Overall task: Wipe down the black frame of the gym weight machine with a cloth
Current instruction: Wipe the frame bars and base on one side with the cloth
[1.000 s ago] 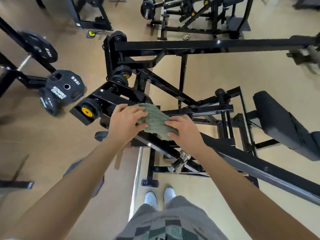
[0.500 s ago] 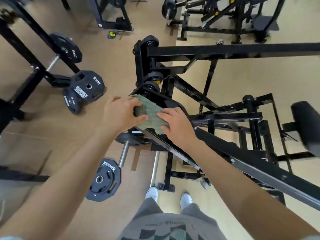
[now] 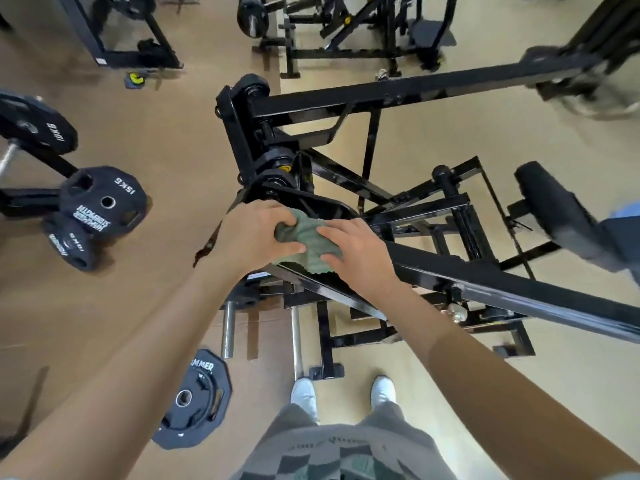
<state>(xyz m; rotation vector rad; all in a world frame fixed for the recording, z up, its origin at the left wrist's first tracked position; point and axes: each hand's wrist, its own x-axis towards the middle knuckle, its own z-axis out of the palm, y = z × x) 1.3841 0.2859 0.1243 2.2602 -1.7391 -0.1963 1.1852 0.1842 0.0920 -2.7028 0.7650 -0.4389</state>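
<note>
Left hand (image 3: pixel 256 233) has its fingers bunched into the green cloth (image 3: pixel 308 237) and grips it; the right hand (image 3: pixel 356 258) lies on the cloth's other end with fingers fairly straight, pressing it down. The cloth sits on the sloping bar of the black frame (image 3: pixel 502 282), at the bar's upper end.

Just beyond the cloth is the pivot (image 3: pixel 277 168), a stack of black rollers and plates with narrow gaps. That looks like the main risk: if the wipe carries on upward, a loose corner of cloth or a fingertip could be drawn into those gaps, more so if the arm swings under the push of 2 hands.

A dark strap (image 3: pixel 207 244) hangs just left of the cloth, close to the left wrist, and could snag on it.

Below the cloth, near the white shoes (image 3: pixel 304 389), a weight plate (image 3: pixel 190 403) lies on the floor, so a sideways step along the bar may catch a foot.

Folded thick as it is, the cloth may also skip the bar's side faces, leaving them unwiped.
</note>
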